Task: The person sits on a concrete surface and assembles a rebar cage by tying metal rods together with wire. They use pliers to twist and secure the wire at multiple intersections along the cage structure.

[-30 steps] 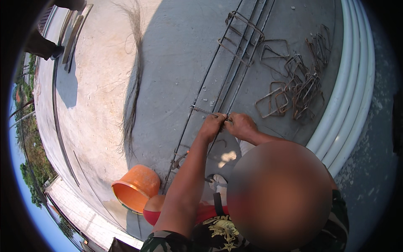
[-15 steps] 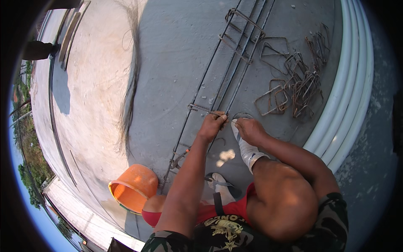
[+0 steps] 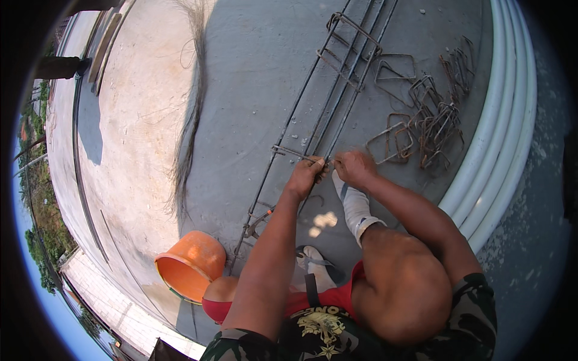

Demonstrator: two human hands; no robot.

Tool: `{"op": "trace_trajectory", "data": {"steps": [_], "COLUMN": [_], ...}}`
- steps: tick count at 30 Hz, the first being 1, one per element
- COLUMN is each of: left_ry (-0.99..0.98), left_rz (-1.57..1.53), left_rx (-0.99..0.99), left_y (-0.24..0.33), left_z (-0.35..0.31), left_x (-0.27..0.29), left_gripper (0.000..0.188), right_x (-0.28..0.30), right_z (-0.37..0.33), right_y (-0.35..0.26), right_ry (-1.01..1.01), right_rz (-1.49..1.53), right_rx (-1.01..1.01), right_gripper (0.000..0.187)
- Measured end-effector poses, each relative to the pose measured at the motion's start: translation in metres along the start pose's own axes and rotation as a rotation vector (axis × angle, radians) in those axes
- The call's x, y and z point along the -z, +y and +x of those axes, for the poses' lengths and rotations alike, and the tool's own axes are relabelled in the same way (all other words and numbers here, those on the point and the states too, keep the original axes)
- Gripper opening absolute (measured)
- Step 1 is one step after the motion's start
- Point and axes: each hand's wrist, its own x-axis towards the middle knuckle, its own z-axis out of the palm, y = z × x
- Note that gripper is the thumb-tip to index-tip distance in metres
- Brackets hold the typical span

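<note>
A long cage of thin steel bars [image 3: 337,102] runs away from me, with square wire stirrups [image 3: 353,36] around it at the far end. My left hand [image 3: 305,178] is closed at the near stirrup [image 3: 289,150], where it meets the right-hand bar. Close beside it, my right hand [image 3: 355,168] is closed in a pinch, slightly blurred; what its fingers hold is too small to make out. Partly behind my left forearm, a tool with an orange part [image 3: 259,222] rests at the cage's near end.
Several loose, rusty stirrups [image 3: 433,120] lie in a pile at right, before pale curved pipes [image 3: 506,144]. A bundle of thin wire [image 3: 194,114] lies left of the cage. An orange bucket [image 3: 201,253] lies tipped at lower left. My sandalled feet [image 3: 352,207] are close by.
My right hand has turned and risen slightly beside the bar. My left hand stays at the same stirrup corner.
</note>
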Motion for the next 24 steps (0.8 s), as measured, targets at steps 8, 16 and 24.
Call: {"op": "trace_trajectory", "data": {"steps": [8, 16, 24], "left_ry": [0.016, 0.307, 1.159], "left_rz": [0.265, 0.759, 0.596], "left_rx": [-0.019, -0.152, -0.232], "left_y": [0.003, 0.124, -0.018], "left_z": [-0.003, -0.181, -0.393], "left_x": [0.003, 0.089, 0.2], "left_gripper": [0.035, 0.052, 0.049], "right_x": [-0.001, 0.106, 0.17], "right_z": [-0.021, -0.05, -0.134], "right_y": [-0.009, 0.014, 0.033], "right_ry": [-0.22, 0.209, 0.321], "right_rz": [0.353, 0.1, 0.037], "right_rx": [0.063, 0.083, -0.085], "right_gripper": [0.026, 0.045, 0.037]}}
